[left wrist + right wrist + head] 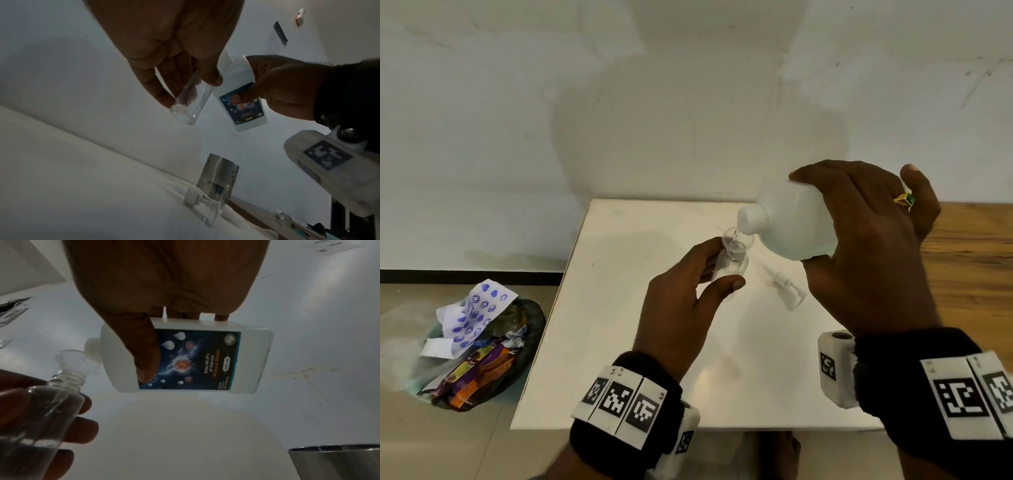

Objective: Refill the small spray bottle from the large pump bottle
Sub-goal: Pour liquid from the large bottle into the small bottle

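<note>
Head view | right hand (pixel 866 246) fingers wrap large bottle (pixel 791 226), body half hidden | left hand (pixel 681 308) pinches spray bottle (pixel 732 263)

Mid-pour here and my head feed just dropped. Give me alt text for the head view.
The right hand tips the large white bottle so its neck sits over a clear funnel in the small clear bottle, which the left hand holds above a white table. A white pump head lies on the table beside them.
</note>
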